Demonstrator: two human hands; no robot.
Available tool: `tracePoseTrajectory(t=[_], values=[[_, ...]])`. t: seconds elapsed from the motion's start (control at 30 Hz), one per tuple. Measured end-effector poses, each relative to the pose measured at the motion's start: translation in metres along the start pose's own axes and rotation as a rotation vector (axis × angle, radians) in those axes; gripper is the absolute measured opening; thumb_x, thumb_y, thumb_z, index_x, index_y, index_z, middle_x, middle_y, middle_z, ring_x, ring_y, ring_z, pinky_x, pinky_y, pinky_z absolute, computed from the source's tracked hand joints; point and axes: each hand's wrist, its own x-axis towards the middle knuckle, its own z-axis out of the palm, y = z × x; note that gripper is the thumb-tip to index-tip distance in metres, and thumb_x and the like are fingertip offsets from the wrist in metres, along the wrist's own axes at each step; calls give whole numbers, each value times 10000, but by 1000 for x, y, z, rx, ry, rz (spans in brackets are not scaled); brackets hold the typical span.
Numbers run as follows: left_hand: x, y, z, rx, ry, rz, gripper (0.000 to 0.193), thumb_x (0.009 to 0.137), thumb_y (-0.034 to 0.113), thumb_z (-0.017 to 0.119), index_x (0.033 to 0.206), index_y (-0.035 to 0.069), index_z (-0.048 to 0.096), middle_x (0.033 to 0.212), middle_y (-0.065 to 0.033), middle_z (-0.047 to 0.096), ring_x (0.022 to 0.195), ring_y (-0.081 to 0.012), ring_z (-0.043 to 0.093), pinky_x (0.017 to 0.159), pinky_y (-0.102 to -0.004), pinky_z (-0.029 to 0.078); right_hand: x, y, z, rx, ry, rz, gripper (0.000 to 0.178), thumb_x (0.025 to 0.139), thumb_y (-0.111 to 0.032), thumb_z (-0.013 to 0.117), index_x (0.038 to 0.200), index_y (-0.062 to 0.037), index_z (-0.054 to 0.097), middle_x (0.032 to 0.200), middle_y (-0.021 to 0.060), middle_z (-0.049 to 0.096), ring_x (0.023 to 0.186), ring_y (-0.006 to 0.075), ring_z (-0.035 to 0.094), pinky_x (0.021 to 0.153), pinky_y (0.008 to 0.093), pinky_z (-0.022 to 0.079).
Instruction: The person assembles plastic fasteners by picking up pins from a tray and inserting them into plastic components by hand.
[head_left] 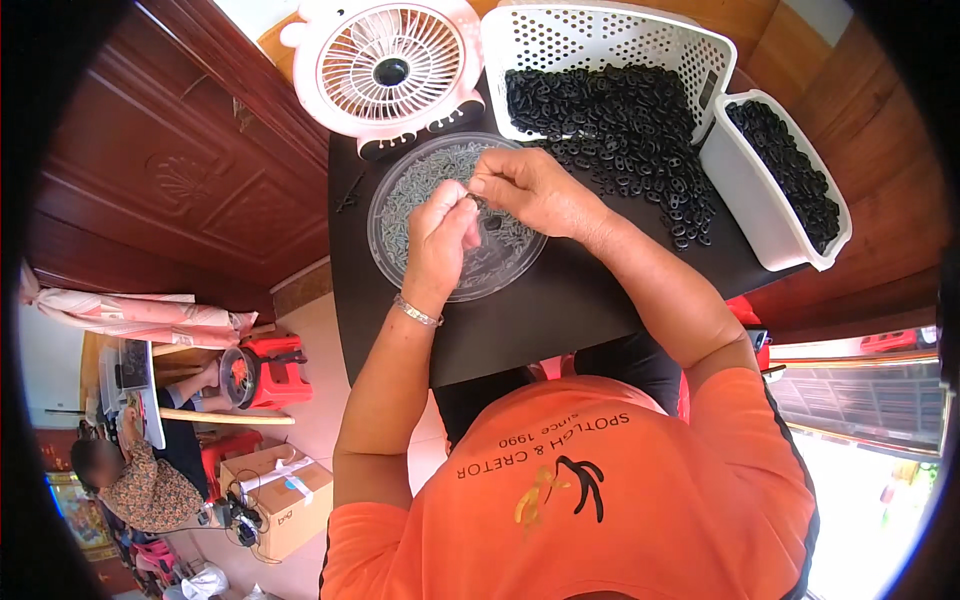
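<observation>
My left hand (440, 232) and my right hand (538, 190) meet over a round clear plastic tray (470, 294). The fingers of both are closed and pinched together at the tips. Something small and dark seems to show between them, mostly hidden by the fingers. Many small grey, pin-like pieces (408, 190) lie in the tray under my hands. Right of the tray, a heap of small black oval pieces with holes (610, 125) spills onto the dark tabletop (520, 335) from a tipped white perforated basket (580, 25).
A pink animal-shaped fan (390, 72) stands behind the tray. At the right edge, a white bin (745, 190) holds more black pieces (785, 170). On the floor side at left are a red stool (278, 372), a cardboard box (290, 510) and another person (150, 480) seated at work.
</observation>
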Motion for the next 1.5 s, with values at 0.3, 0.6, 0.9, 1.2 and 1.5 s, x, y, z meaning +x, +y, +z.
tracePoseTrajectory(t=[0.3, 0.6, 0.9, 1.2, 1.5], values=[[-2, 0, 3, 47, 7, 8, 170, 885, 139, 480, 749, 37, 480, 587, 1, 484, 514, -62, 448, 483, -213, 369, -5, -15, -1, -157, -8, -62, 201, 872, -115, 569, 716, -6, 509, 606, -7, 444, 610, 48, 376, 529, 257, 371], [11, -3, -16, -159, 152, -124, 126, 864, 111, 484, 769, 32, 510, 589, -20, 486, 491, -109, 481, 457, -226, 369, 4, 2, -16, -361, -62, 90, 230, 827, -252, 642, 827, -23, 621, 675, 74, 573, 604, 160, 542, 610, 312, 456], [14, 1, -28, -294, 241, -95, 136, 862, 108, 466, 761, 28, 511, 597, -33, 473, 489, -146, 492, 474, -256, 386, -7, 15, 7, -767, -303, -110, 170, 721, -167, 646, 845, -52, 626, 859, 101, 590, 869, 292, 576, 759, 399, 464], [12, 1, -25, -288, 209, -97, 137, 863, 118, 463, 774, 27, 514, 610, -35, 490, 500, -145, 502, 484, -256, 393, -7, 16, 11, -758, -227, -138, 164, 709, -154, 638, 793, -30, 572, 847, 127, 583, 860, 326, 568, 742, 419, 462], [11, 1, -25, -294, 170, -136, 145, 864, 140, 454, 787, 29, 509, 637, -55, 520, 509, -151, 507, 496, -262, 400, 1, 19, 4, -54, -193, 135, 181, 746, -9, 649, 913, -14, 579, 824, 56, 593, 782, 130, 562, 738, 265, 465]])
